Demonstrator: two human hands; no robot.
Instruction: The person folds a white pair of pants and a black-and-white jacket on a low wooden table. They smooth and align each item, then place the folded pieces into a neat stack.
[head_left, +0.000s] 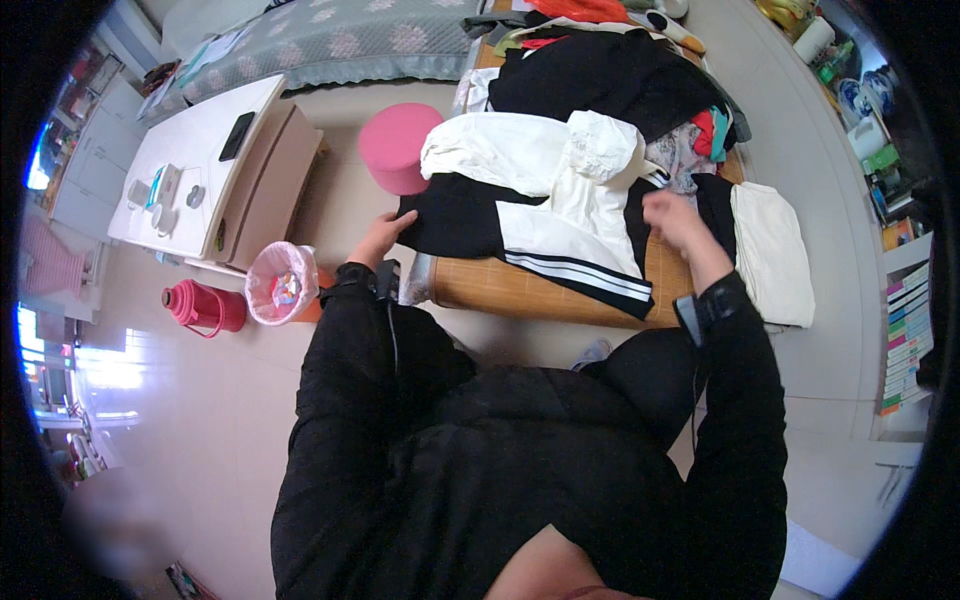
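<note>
A black-and-white jacket (577, 225) with striped trim lies spread on a bamboo-mat-covered bench (517, 289). Its white part is bunched up toward the far side, and one black sleeve reaches left. My left hand (384, 236) grips the end of that sleeve, thumb on top. Over the jacket's right side is my right hand (673, 221), fingers curled and slightly blurred; whether cloth is between them cannot be made out. Just beyond the jacket lies a black garment (600, 79) on a heap of clothes.
Folded white trousers (772, 255) hang over the bench's right side. On the left are a pink round stool (401, 146), a lined waste bin (281, 281), a red thermos flask (206, 307) and a white low table (202, 150) bearing a phone (237, 136).
</note>
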